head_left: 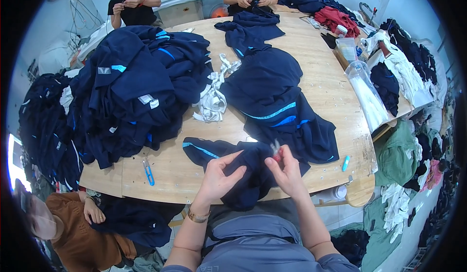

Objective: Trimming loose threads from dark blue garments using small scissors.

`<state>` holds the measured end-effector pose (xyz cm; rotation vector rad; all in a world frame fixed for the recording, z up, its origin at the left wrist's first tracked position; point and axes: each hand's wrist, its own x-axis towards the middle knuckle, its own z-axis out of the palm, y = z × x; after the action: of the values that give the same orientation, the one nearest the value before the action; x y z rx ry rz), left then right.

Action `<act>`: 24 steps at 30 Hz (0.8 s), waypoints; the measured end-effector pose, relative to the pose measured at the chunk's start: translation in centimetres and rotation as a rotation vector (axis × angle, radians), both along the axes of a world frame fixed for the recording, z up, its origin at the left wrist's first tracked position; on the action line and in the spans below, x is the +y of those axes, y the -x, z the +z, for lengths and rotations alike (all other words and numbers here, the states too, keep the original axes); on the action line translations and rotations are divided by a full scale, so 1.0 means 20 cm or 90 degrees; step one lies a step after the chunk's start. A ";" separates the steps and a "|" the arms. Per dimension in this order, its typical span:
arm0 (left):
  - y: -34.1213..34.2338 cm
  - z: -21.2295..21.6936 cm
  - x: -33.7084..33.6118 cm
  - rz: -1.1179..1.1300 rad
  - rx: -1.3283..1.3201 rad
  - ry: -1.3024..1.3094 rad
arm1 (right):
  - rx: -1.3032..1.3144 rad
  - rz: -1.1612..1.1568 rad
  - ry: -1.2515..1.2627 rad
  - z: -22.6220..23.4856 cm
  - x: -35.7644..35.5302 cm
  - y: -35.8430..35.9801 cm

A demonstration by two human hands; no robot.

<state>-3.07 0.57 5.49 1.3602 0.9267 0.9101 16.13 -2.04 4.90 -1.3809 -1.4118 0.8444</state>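
Note:
A navy garment with a light blue stripe lies bunched at the near table edge, hanging a little over it. My left hand is at its left side, thumb and fingers apart, with nothing visible between them. In my right hand is a pair of small thread snips with red on the handle; the blades are blurred and point away from me above the cloth. Just beyond lies a larger navy garment with light blue trim.
A big heap of navy garments fills the table's left side. White fabric scraps lie beside it. Blue snips and a turquoise marker-like object rest near the front edge. Co-workers sit at far side and lower left; one handles cloth.

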 end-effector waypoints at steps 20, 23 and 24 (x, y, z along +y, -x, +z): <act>-0.09 0.00 -0.01 0.042 -0.064 -0.028 | 0.254 -0.009 -0.103 -0.12 0.01 0.09; -0.10 -0.01 -0.01 0.022 -0.022 -0.056 | 0.328 0.021 -0.057 -0.13 0.03 0.12; -0.10 -0.01 -0.02 0.021 -0.022 -0.056 | 0.387 0.042 -0.021 -0.13 0.04 0.13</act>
<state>-1.08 0.23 5.30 1.4025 0.8936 1.0077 13.57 -1.31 2.23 -0.9383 -0.9912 1.1583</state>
